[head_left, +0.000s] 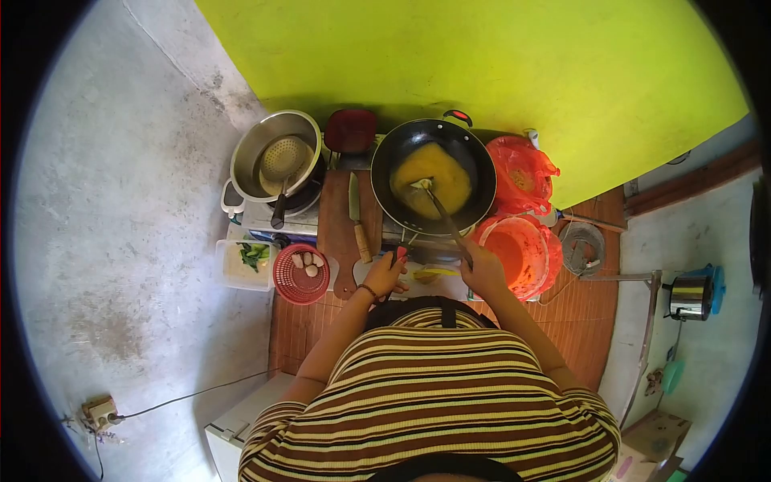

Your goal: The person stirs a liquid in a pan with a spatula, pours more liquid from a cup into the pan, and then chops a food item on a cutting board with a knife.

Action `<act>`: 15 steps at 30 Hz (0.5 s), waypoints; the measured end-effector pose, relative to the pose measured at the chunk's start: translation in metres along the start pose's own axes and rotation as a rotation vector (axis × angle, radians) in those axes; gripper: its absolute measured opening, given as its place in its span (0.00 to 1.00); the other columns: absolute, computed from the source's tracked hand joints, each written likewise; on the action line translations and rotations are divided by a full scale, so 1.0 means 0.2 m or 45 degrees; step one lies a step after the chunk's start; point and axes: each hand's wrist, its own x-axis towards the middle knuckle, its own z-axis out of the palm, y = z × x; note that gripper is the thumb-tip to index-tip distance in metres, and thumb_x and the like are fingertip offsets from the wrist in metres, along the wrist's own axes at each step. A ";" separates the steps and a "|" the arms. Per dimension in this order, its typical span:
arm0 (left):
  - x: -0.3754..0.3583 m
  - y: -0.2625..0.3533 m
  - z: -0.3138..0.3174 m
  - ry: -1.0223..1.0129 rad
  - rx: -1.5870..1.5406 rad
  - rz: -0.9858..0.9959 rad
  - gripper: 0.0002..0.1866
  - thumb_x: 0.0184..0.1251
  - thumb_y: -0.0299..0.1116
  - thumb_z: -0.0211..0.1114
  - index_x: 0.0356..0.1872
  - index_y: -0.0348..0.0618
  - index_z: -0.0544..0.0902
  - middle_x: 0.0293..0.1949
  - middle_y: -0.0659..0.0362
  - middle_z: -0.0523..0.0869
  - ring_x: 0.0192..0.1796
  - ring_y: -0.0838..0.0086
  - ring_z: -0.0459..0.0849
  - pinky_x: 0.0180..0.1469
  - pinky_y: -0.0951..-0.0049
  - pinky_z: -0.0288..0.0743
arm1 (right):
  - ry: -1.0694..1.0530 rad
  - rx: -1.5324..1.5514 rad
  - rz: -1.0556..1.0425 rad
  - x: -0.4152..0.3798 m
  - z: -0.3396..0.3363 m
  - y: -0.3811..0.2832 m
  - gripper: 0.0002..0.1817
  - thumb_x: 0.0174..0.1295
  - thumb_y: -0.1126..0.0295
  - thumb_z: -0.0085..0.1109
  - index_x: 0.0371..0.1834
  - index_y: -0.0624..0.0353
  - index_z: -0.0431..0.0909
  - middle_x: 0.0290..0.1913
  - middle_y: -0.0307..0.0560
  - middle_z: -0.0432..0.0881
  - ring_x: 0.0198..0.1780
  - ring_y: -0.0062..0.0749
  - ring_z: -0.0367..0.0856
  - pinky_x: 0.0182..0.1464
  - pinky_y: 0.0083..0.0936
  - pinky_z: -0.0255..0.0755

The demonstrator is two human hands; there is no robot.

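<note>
Right hand [484, 271]: grip closed round the spatula [444, 215], taking its handle near the lower end. Spatula's long axis runs diagonally, handle end down and right, head up and left, the head sitting in the yellow food [454, 178] in the wok [418, 135]. Wok is upper centre of frame, right of the board [333, 217].

Left hand [384, 273]: my grip is closed on the wok's long handle, red part showing at my fingers. That handle points down and left toward me; the loop handle [458, 117] is at the far rim, up and right, so the wok's handle line leans too.

Knife [356, 217] lies on the board, long axis nearly vertical, blade up-frame, wooden handle toward me. Pot [243, 161] upper left, skimmer [282, 159] in it, its handle hanging over the near rim. Red basket [300, 291] and tub [233, 279] with greens [254, 255], left of my left hand. Orange bucket [548, 265] just right of the wok.
</note>
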 end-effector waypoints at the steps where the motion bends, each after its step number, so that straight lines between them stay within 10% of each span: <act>1: 0.01 -0.01 0.00 -0.002 -0.013 -0.003 0.16 0.72 0.43 0.51 0.49 0.42 0.65 0.40 0.52 0.78 0.24 0.67 0.85 0.24 0.74 0.80 | 0.005 -0.006 0.006 0.03 0.01 -0.01 0.22 0.49 0.73 0.55 0.52 0.54 0.73 0.31 0.58 0.79 0.33 0.53 0.79 0.35 0.43 0.73; 15: 0.00 -0.01 0.00 -0.008 -0.046 0.000 0.15 0.72 0.42 0.51 0.50 0.44 0.65 0.41 0.53 0.77 0.24 0.68 0.84 0.24 0.74 0.80 | 0.177 -0.118 0.009 0.20 0.06 0.10 0.25 0.52 0.72 0.54 0.56 0.52 0.69 0.32 0.59 0.78 0.35 0.54 0.80 0.37 0.44 0.75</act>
